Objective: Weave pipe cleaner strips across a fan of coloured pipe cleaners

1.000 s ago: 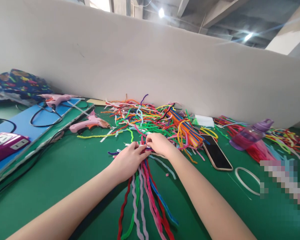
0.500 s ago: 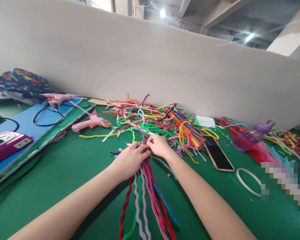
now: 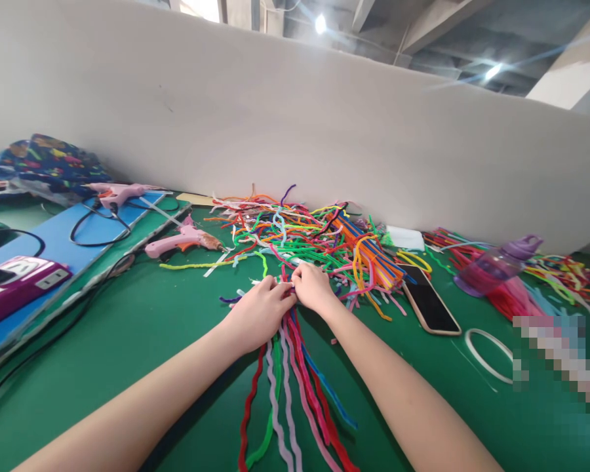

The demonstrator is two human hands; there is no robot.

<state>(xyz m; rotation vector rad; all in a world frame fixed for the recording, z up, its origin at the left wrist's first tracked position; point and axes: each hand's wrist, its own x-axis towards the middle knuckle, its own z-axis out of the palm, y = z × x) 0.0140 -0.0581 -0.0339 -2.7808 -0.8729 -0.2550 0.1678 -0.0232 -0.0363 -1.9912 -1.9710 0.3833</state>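
Several long pipe cleaners [image 3: 286, 387] in red, green, lilac, pink and blue fan out toward me from beneath my hands, some of them wavy. My left hand [image 3: 259, 313] is closed around their upper ends, its fingers pinched together. Right against it, my right hand [image 3: 313, 286] pinches at the same gathered spot. The exact point of grip is hidden behind the fingers. Just beyond the hands lies a tangled heap of coloured pipe cleaners [image 3: 275, 226], with an orange and blue bundle [image 3: 366, 252] at its right.
On the left are two pink glue guns [image 3: 184, 240], black cords, a blue board [image 3: 78, 239] and a purple power strip [image 3: 24, 288]. A phone [image 3: 431, 305], a purple bottle [image 3: 496, 265] and a white ring [image 3: 489, 354] lie to the right. A pale partition [image 3: 295, 124] stands behind.
Both hands stay together at the gathered ends, with small finger movements. The hanging pipe cleaners have swung slightly to the right, and the view has shifted a little.
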